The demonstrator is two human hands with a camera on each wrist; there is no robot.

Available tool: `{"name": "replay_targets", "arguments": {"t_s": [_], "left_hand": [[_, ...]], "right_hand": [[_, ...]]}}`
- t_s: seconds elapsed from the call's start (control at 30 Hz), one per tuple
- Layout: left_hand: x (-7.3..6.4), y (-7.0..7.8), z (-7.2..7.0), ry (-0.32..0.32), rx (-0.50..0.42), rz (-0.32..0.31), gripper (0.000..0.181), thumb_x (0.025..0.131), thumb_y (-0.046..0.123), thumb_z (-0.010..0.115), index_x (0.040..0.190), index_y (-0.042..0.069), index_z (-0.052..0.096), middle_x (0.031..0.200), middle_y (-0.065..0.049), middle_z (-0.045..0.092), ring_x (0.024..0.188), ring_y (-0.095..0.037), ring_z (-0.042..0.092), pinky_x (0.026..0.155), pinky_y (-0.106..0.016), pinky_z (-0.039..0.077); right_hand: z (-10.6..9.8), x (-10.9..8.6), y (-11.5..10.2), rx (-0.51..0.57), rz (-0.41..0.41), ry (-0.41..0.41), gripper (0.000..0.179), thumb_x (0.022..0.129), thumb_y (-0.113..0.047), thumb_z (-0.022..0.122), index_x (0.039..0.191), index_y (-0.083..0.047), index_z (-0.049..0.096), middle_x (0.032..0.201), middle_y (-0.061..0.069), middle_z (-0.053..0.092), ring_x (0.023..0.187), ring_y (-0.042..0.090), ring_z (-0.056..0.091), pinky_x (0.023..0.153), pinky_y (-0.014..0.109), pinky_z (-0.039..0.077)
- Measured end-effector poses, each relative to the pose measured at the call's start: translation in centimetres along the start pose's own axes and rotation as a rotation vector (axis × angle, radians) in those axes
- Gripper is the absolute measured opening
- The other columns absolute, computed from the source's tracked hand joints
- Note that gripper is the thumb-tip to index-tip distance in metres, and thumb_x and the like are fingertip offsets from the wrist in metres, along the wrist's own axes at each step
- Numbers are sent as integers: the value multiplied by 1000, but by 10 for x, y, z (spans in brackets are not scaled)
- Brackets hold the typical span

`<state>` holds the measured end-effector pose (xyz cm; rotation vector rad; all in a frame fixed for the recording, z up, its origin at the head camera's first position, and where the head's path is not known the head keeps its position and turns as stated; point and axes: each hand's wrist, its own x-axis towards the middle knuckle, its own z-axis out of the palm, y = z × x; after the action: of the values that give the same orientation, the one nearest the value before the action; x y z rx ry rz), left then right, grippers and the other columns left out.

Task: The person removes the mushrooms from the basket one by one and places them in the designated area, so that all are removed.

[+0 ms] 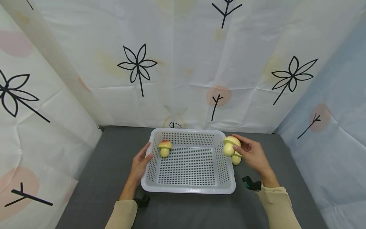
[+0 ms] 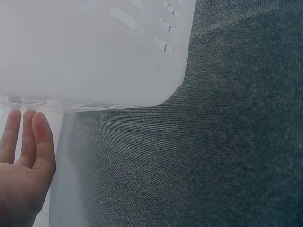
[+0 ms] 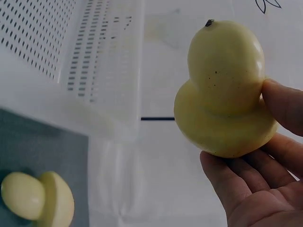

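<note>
Right hand up at centre-right, thumb and fingers pinching a mushroom-shaped gourd by the basket's edge! Looks firm, light, perhaps slippery; the broad cap's the place to hold. Left hand, fingers straight, touches the basket.

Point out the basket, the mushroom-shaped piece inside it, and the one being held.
Basket (image 1: pixel 187 165), head view: perforated floor.
Inside piece (image 1: pixel 164 151), head view: upper stem.
Held piece (image 3: pixel 227 87), right wrist view: rounded stem.

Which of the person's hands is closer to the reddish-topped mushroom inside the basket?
Left. The left hand is at the basket's rim beside that mushroom; the right hand is at the opposite side, holding another mushroom.
</note>
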<state>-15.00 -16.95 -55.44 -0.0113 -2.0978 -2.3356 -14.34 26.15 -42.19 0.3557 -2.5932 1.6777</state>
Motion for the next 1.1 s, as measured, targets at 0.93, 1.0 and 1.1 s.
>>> {"name": "replay_targets", "arguments": {"t_s": [0.93, 1.0, 1.1], "left_hand": [[-1, -1, 0, -5, -18, -6, 62, 103, 14, 61, 159, 16, 36, 160, -10, 36, 133, -42, 49, 96, -58, 49], [-1, 0, 0, -2, -20, -13, 61, 103, 15, 62, 159, 17, 37, 161, -8, 36, 133, -41, 49, 97, -59, 49], [-2, 1, 1, -4, -20, -16, 62, 103, 15, 62, 159, 17, 36, 161, -8, 36, 133, -41, 49, 98, -59, 48]], "right_hand": [[-55, -28, 73, -182, 137, 81, 54, 104, -18, 61, 147, 10, 44, 146, 33, 46, 134, 45, 45, 87, 4, 43], [-56, -29, 78, -186, 151, 79, 55, 104, -18, 60, 147, 11, 43, 146, 35, 45, 133, 50, 43, 86, 3, 42], [-57, -31, 86, -193, 170, 85, 55, 104, -17, 60, 147, 12, 42, 145, 36, 45, 132, 50, 44, 84, 3, 43]]}}
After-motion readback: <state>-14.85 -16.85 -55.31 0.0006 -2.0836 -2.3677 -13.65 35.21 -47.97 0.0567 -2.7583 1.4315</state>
